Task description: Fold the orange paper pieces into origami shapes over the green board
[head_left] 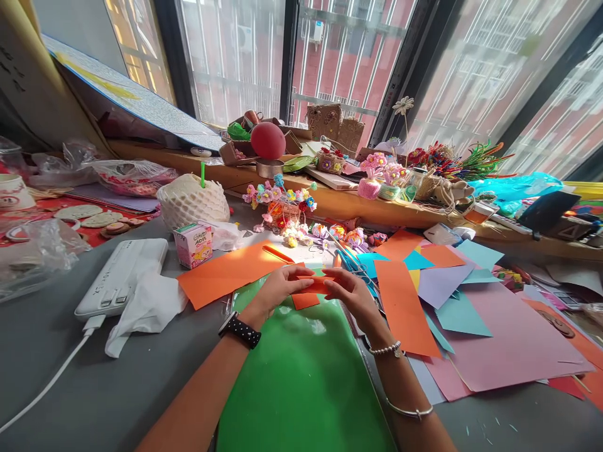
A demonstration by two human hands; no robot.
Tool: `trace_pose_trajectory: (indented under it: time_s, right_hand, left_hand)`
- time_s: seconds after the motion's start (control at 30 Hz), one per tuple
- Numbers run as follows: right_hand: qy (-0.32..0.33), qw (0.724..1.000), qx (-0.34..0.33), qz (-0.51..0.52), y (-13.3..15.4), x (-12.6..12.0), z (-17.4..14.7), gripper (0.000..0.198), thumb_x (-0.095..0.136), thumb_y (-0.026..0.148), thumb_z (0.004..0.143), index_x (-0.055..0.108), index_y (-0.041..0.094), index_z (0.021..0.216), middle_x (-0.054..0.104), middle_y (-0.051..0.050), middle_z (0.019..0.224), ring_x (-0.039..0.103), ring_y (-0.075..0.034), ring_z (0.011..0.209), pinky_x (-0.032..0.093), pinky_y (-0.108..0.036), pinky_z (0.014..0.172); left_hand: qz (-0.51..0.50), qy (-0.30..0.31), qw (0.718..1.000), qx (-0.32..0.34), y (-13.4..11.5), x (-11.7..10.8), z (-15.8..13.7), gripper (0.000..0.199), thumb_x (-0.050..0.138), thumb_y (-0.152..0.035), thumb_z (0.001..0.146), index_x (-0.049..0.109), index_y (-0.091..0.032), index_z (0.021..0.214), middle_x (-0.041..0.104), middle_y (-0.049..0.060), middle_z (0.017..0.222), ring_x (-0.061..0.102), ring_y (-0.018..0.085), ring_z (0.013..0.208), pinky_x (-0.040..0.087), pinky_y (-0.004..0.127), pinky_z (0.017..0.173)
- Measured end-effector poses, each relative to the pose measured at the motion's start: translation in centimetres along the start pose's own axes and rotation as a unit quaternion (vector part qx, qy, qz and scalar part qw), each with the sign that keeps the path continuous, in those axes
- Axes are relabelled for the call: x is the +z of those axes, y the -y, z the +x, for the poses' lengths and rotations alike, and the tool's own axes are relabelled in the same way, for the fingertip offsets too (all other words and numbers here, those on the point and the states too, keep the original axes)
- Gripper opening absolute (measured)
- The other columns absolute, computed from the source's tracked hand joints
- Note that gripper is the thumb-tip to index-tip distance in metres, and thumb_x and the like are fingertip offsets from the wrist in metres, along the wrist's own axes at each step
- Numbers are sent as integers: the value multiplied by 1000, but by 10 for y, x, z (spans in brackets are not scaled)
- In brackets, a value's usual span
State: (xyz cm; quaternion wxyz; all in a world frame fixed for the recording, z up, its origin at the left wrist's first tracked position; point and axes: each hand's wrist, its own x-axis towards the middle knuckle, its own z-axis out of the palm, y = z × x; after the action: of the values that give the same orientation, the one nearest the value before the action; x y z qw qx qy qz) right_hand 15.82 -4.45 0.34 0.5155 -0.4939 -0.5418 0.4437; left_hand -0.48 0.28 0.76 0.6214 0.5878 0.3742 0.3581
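Between my two hands is a small piece of orange paper (320, 285), pinched at both ends over the green mat (301, 364). My left hand (281, 290) grips its left end between thumb and fingers; a dark dotted watch strap is on that wrist. My right hand (352, 294) pinches the right end, with a beaded bracelet and a silver bangle on that arm. Another bit of orange paper (305, 301) lies on the mat just beneath. Past the left hand, an orange pen-like stick (277, 253) rests on a larger orange sheet (230, 270).
Coloured paper pieces, including an orange strip (404, 307) and a pink sheet (513, 339), overlap on the right. At left are a white power bank (123, 276) with a cable, a tissue (148, 307) and a pink box (193, 245). Crochet flowers (282, 201) and a sill crowded with crafts lie beyond.
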Motion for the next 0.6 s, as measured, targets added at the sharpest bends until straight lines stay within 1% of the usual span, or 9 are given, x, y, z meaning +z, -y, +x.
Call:
trace_pose_trajectory:
  time_s: [0.13,0.27,0.4,0.53,0.6]
  right_hand:
    - [-32,999,27,-26,-3,0,2,30,59,40,65,63,13,78,61,-2,66,54,-11,54,46,-24,52]
    - [-52,998,34,-29,-5,-1,1,26,60,39,64,62,14,70,57,1,56,51,-9,48,43,-22,49]
    - [-60,998,24,-27,-8,0,2,27,59,41,64,61,15,68,56,1,52,48,-9,45,40,-21,45]
    - [-65,997,13,-34,-12,1,4,29,58,43,65,61,14,69,56,0,54,48,-9,45,40,-22,44]
    - [-70,997,8,-41,-13,1,4,29,57,43,65,61,14,70,56,0,55,48,-10,45,40,-22,44]
  left_hand:
    - [15,-17,1000,18,0,2,1,29,70,-28,54,63,-13,79,61,6,84,56,18,80,43,25,69]
    - [4,-28,1000,2,-1,4,0,29,69,-27,55,62,-12,79,61,5,80,55,15,73,43,24,65]
    - [5,-24,1000,-1,-2,4,-2,29,69,-28,55,62,-12,79,61,5,78,55,16,73,42,24,65]
    - [-9,-12,1000,-18,-1,4,-1,34,69,-32,56,61,-13,83,61,6,80,57,17,75,43,25,65]
    - [-20,-17,999,-24,0,3,0,36,69,-35,56,60,-13,84,62,6,82,57,18,76,43,24,65]
